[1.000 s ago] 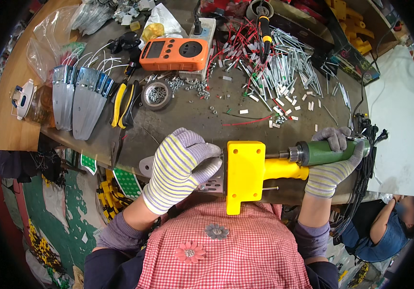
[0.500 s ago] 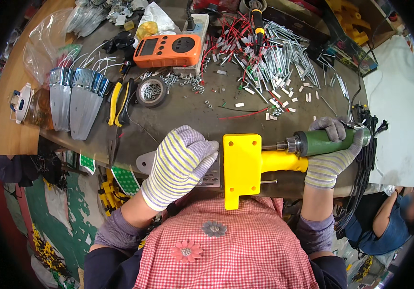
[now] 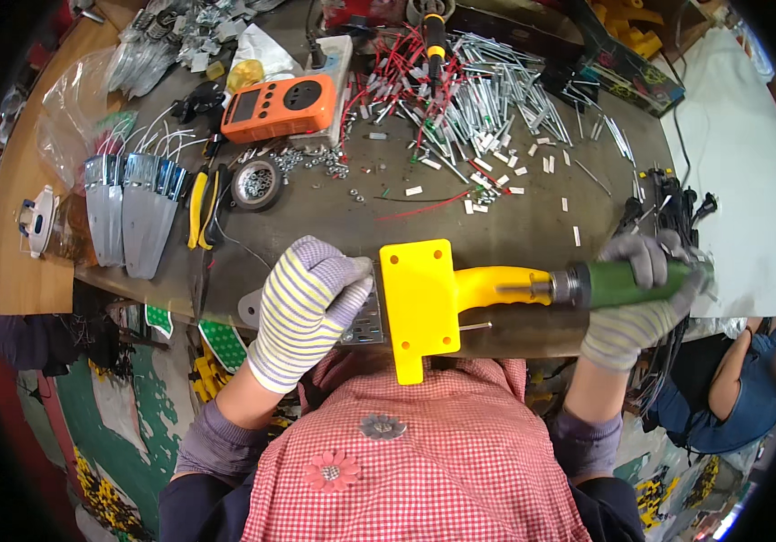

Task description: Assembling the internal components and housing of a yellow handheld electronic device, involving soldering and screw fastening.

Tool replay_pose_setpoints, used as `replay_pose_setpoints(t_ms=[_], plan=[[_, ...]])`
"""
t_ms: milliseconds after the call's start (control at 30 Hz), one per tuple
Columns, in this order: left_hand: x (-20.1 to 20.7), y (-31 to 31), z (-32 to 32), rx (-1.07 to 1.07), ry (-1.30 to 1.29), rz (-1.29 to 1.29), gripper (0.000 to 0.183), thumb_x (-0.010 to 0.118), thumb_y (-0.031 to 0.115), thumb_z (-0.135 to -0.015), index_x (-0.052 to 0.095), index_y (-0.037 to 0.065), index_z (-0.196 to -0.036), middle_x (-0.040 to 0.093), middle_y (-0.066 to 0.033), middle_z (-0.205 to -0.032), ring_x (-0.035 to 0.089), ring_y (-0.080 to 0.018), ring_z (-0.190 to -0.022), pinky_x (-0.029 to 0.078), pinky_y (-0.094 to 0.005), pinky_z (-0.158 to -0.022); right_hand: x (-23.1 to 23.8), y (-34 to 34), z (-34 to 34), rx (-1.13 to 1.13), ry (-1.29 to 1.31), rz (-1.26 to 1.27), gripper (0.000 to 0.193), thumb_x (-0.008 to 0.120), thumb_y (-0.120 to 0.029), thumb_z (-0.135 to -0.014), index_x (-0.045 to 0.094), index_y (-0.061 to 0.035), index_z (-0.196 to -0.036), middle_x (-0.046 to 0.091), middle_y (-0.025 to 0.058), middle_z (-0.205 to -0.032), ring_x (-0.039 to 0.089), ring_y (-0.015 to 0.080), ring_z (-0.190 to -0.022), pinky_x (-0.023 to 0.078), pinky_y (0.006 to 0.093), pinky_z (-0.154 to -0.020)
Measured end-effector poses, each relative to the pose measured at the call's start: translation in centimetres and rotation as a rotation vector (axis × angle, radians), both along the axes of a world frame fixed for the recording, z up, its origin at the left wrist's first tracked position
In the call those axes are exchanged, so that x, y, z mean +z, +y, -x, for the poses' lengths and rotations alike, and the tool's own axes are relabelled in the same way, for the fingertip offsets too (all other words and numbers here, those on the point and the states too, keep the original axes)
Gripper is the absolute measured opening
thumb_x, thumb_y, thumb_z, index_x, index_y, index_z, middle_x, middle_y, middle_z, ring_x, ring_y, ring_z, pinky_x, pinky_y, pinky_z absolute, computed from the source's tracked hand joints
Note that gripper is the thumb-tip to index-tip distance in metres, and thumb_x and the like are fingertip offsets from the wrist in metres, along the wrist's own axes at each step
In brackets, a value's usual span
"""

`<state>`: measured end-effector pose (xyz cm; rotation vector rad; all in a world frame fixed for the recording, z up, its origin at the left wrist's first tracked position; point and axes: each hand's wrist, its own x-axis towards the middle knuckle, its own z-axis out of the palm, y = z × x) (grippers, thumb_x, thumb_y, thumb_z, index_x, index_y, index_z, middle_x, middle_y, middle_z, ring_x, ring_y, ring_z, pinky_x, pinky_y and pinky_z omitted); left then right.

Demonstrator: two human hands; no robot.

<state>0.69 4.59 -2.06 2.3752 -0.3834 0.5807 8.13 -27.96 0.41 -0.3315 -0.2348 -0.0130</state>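
Gripping both hands: left hand (image 3: 302,307) seemingly on metal plate (image 3: 365,323), right hand (image 3: 636,303) clamps green screwdriver (image 3: 627,282).

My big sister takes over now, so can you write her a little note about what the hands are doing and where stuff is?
Left hand: striped glove, pressing a perforated metal plate at the bench edge.
Right hand: grey glove, gripping the green power screwdriver.
The tool's tip sits in the arm of the yellow plastic part, which lies over the plate.
Done: parts lined up.
Left: whether the screw is seated cannot be seen; check it.
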Motion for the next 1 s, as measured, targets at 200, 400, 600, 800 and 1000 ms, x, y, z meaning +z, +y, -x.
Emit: replay_pose_setpoints(t_ms=[200,400,600,800,1000], plan=[[-0.3,0.2,0.0,0.015,-0.014,-0.028,0.022,0.077,0.004,-0.072,0.071,0.007,-0.093,0.06,-0.0082,-0.078,0.059,-0.028,-0.074,0.048,-0.0383,-0.067,-2.1,-2.0,3.0,-0.001,-0.019,-0.024,0.043,0.059,-0.042,-0.097,0.06,-0.0012,-0.11,0.032,-0.006,-0.062,0.033,0.0088,-0.058,0.045,0.0326,-0.095],[-0.1,-0.1,0.0,0.022,-0.01,-0.021,0.022,0.078,0.004,-0.071,0.071,0.007,-0.092,0.06,-0.008,-0.078,0.059,-0.0278,-0.074,0.048,-0.0387,-0.067,-2.4,-0.7,3.2,0.039,0.008,-0.043,0.046,0.058,-0.045,-0.097,0.06,-0.001,-0.11,0.032,-0.005,-0.063,0.034,0.0096,-0.058,0.045,0.0327,-0.095],[-0.3,0.0,0.1,0.032,-0.05,-0.022,0.022,0.078,0.004,-0.071,0.071,0.007,-0.093,0.06,-0.0078,-0.078,0.059,-0.0285,-0.074,0.049,-0.0393,-0.067,-2.7,2.0,3.8,0.033,0.064,-0.058,0.043,0.061,-0.047,-0.096,0.06,-0.0049,-0.105,0.032,-0.0049,-0.063,0.033,0.01,-0.058,0.045,0.0324,-0.093],[1.5,0.3,-0.1,0.064,0.091,0.143,0.018,0.077,0.006,-0.076,0.071,0.007,-0.093,0.067,-0.0097,-0.084,0.064,-0.0268,-0.075,0.052,-0.036,-0.071,-2.5,2.4,4.1,0.006,0.131,-0.049,0.041,0.062,-0.046,-0.096,0.058,-0.007,-0.106,0.032,-0.0047,-0.063,0.034,0.0109,-0.058,0.046,0.0333,-0.092],[0.7,4.5,-7.0,-0.043,-0.139,-0.345,0.016,0.074,0.014,-0.081,0.072,0.006,-0.096,0.068,-0.0116,-0.09,0.066,-0.0276,-0.075,0.053,-0.0381,-0.068,-2.5,2.3,4.0,0.022,0.119,-0.066,0.042,0.062,-0.045,-0.096,0.059,-0.0066,-0.11,0.031,-0.0045,-0.061,0.033,0.0108,-0.057,0.045,0.0339,-0.092]])
